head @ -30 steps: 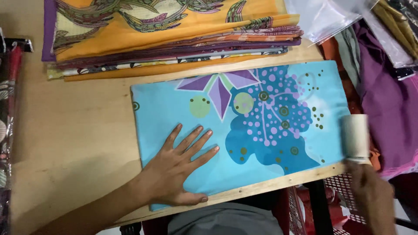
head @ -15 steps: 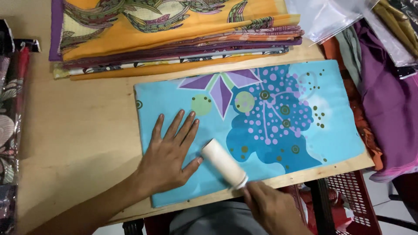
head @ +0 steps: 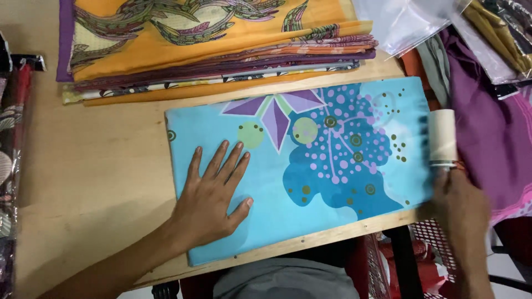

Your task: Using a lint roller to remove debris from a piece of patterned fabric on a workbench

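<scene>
left hand (head: 213,202): flat, fingers spread, palm pressing down on the blue cloth (head: 310,160), same spot as a second ago
right hand (head: 460,205): wrapped around the handle of the lint roller (head: 443,135); motion-blurred
roller: now at the far right edge of the cloth, well right of the left hand; half a second ago it sat just right of that hand, near the front edge of the bench
change: roller has swept out across the cloth, left to right; looks like one pass reaching its end on the right side
meaning: judging by that, cloth is pinned by the left hand while the right one rolls over the surface
cloth: folded, light blue with purple leaf and dotted dark-blue print, lying flat on the bench (head: 94,160), under the left hand
beyond left hand: stack of folded cloths (head: 216,50), orange on top
right of right hand: purple fabric (head: 493,127), clear plastic bags (head: 404,19)
far left of left hand: wrapped cloths (head: 11,138) at bench edge
</scene>
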